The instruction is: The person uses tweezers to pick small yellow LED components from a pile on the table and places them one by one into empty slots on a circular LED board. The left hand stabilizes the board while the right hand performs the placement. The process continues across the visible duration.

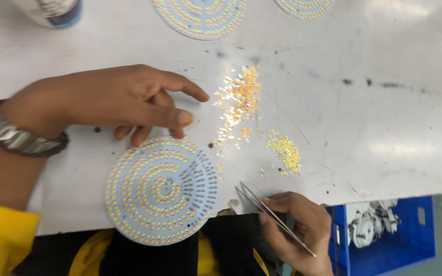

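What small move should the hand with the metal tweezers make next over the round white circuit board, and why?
Probably carry the thin metal tweezers in the right hand toward the small yellow heap of loose chips to pick one: their tips look empty, the round white circuit board has bare pads at its right, and the left hand steadies its upper edge.

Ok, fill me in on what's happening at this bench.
A person sits at a white table with a round LED board at its near edge. The left hand rests on the table, fingertips at the board's top rim. The right hand holds tweezers, tips pointing toward the board's right side. Loose chips lie scattered beside the board, with a smaller yellow heap nearby. Part of the board is unfilled.
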Tool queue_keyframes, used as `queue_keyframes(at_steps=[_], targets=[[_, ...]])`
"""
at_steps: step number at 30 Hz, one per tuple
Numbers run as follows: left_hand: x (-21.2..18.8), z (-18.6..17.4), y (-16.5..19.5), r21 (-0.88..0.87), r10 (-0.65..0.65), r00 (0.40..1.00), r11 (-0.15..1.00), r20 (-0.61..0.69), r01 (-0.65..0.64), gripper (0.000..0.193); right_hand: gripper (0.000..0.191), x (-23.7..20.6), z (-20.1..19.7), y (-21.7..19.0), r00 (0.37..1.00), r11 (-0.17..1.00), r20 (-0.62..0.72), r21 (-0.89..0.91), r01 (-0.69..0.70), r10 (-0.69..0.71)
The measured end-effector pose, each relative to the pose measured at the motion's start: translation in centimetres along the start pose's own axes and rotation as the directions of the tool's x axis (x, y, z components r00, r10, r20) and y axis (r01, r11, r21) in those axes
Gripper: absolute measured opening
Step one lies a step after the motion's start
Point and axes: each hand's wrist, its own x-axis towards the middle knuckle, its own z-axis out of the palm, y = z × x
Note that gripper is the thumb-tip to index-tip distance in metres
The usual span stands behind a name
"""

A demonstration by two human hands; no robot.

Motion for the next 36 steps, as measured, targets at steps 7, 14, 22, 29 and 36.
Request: queue_keyframes(at_steps=[7, 14, 22, 29, 36], targets=[[0.5, 0.2, -0.6, 0.029, -0.086, 0.996, 0.996, -0.013, 0.087, 0.076, 0.013, -0.1, -0.1, 2.1, 0.979, 0.999, -0.204, 0.042, 0.031, -0.021], [0.7, 0.3, -0.6, 0.027, -0.074, 0.997, 0.997, -0.012, 0.075, 0.076, 0.015, 0.0, -0.3, 2.6, 0.974, 0.998, -0.217, 0.028, -0.064, 0.068], [0.5, 0.4, -0.5, 0.050, -0.083, 0.995, 0.995, -0.049, 0.085, 0.076, 0.015, 0.1, -0.1, 2.3, 0.981, 0.999, -0.191, 0.032, -0.016, 0.022], [0.3, 0.4, -0.6, 0.031, -0.037, 0.999, 0.999, -0.039, 0.038, 0.076, 0.013, 0.0, -0.6, 2.6, 0.984, 0.999, -0.173, 0.007, 0.045, -0.043], [0.2, 0.4, -0.7, 0.014, -0.018, 0.999, 1.000, -0.033, 0.019, 0.076, 0.017, 0.0, -0.7, 2.5, 0.991, 0.998, -0.117, 0.007, 0.062, -0.060]])
